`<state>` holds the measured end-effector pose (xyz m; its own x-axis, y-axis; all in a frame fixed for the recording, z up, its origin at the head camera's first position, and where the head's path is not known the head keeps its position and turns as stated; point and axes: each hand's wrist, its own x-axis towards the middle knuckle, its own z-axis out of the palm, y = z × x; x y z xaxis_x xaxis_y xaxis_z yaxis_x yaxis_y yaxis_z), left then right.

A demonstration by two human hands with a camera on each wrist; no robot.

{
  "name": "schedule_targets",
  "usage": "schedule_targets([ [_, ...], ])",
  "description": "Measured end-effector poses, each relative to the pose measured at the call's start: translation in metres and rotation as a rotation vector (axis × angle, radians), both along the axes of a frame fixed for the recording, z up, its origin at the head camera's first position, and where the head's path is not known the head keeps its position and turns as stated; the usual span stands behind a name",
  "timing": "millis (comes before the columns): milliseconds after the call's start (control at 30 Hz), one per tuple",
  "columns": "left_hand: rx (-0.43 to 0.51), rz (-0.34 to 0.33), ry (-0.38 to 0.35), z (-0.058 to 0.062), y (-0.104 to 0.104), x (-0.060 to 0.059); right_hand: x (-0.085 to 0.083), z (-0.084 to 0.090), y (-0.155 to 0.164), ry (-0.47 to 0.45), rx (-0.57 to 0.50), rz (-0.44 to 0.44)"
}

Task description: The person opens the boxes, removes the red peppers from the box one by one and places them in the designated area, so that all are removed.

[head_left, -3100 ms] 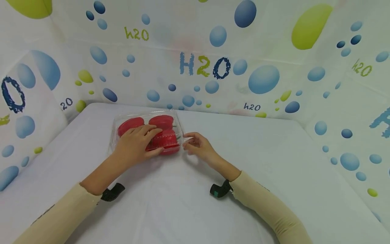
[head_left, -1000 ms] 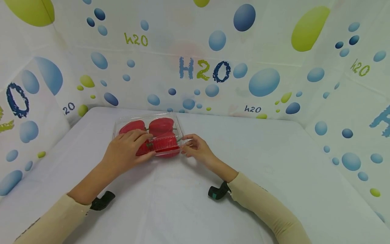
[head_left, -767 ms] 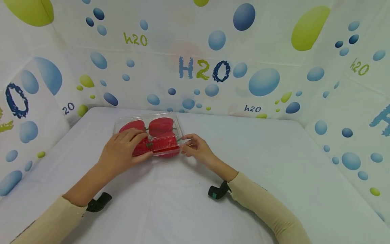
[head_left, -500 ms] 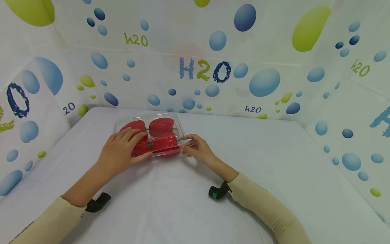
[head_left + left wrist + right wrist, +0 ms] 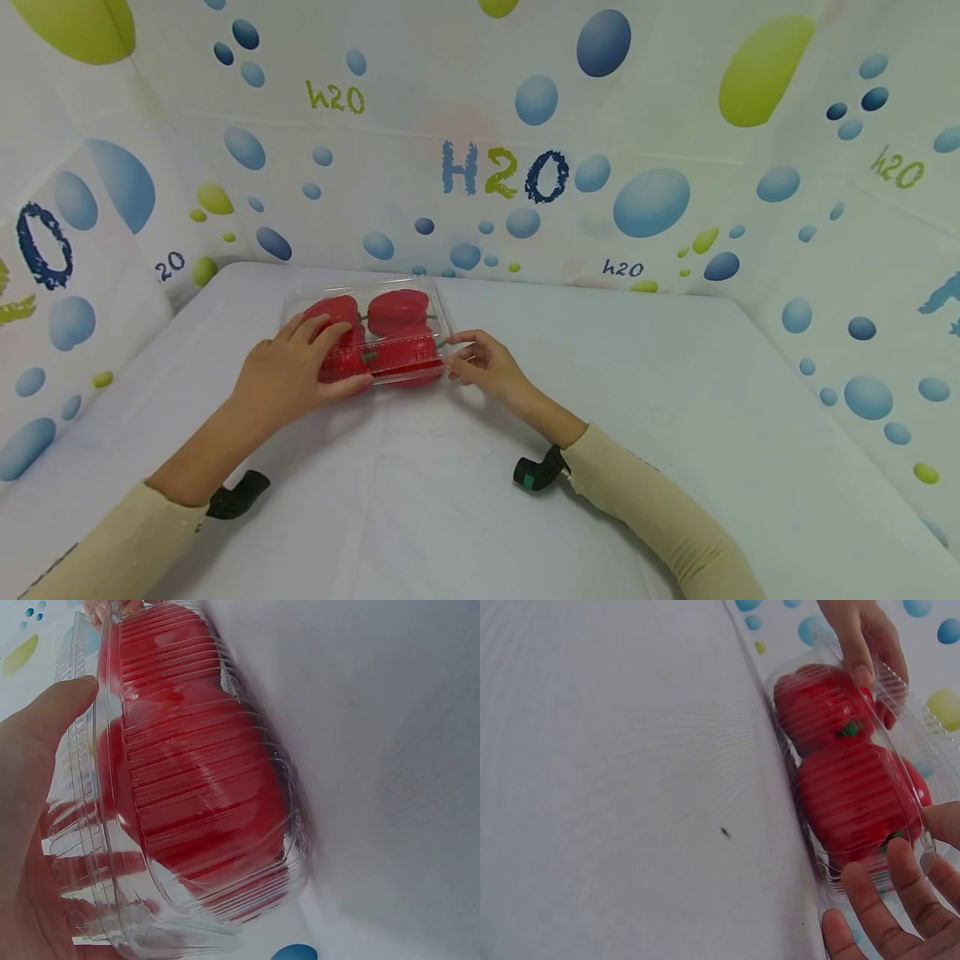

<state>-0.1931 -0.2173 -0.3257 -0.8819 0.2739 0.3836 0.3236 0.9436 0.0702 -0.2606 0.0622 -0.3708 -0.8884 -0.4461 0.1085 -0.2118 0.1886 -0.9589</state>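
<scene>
A clear plastic clamshell container [image 5: 322, 289] lies on the white table with its lid down over several red bell peppers [image 5: 397, 312]. My left hand [image 5: 281, 375] rests on its left part, fingers over the lid and thumb along the front rim. In the left wrist view that thumb [image 5: 64, 705] touches the ribbed container's rim [image 5: 109, 787]. At the front right corner, my right hand [image 5: 491, 367] pinches the rim between thumb and forefinger. The other right fingers [image 5: 870, 907] are spread loosely beside the corner in the right wrist view. Part of the left peppers is hidden under my left hand.
A white cloth [image 5: 600, 358] covers the table. Behind it and at both sides hangs a white sheet [image 5: 405, 108] printed with blue and green drops. Black wrist camera mounts [image 5: 536, 471] sit below both forearms.
My left hand has slid left and toward me along the lid, showing more of the peppers. The right hand keeps its hold on the corner. The container has hardly moved.
</scene>
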Motion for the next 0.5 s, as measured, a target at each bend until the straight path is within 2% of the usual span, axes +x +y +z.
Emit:
schedule_targets([
  [367,-0.001,0.002,-0.042,0.0047,-0.0011,0.0016,0.0004,-0.0008,-0.0002,0.023,0.007,0.003],
  [500,-0.006,-0.015,-0.034,0.0056,-0.0012,0.0022,0.0011,-0.0005,-0.0009,0.015,0.004,-0.001],
])
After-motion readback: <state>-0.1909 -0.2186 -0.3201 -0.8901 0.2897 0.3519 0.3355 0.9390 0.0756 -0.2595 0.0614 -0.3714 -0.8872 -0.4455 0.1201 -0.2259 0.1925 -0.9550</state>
